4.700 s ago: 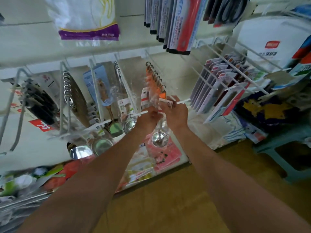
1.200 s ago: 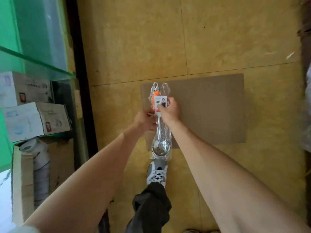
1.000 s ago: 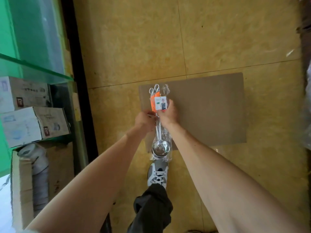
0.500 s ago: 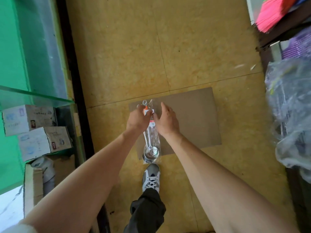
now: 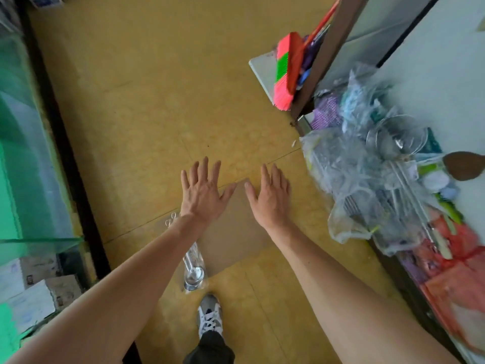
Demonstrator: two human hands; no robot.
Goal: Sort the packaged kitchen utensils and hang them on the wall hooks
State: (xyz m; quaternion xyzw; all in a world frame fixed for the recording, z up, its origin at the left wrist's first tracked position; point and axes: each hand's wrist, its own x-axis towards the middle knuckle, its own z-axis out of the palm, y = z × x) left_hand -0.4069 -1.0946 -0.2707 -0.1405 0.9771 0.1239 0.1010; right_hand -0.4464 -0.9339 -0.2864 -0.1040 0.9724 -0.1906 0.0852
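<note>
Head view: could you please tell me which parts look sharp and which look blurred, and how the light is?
In the head view the left hand and right hand are fairly sharp; the plastic-wrapped pile at right is smeared by motion blur; the light is soft, with no hard shadows on the floor.

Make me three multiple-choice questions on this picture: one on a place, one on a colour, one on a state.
1. Where do the ladles lie? A on the floor, partly on the cardboard; B in a hand; C on a hook.
2. The bristles of the broom are: A blue and white; B pink and green; C black.
3. The left hand and right hand are: A both gripping; B one gripping; C both open, empty.
Answers: 1 A, they rest there untouched; 2 B, both colours show; 3 C, all fingers are spread.
</note>
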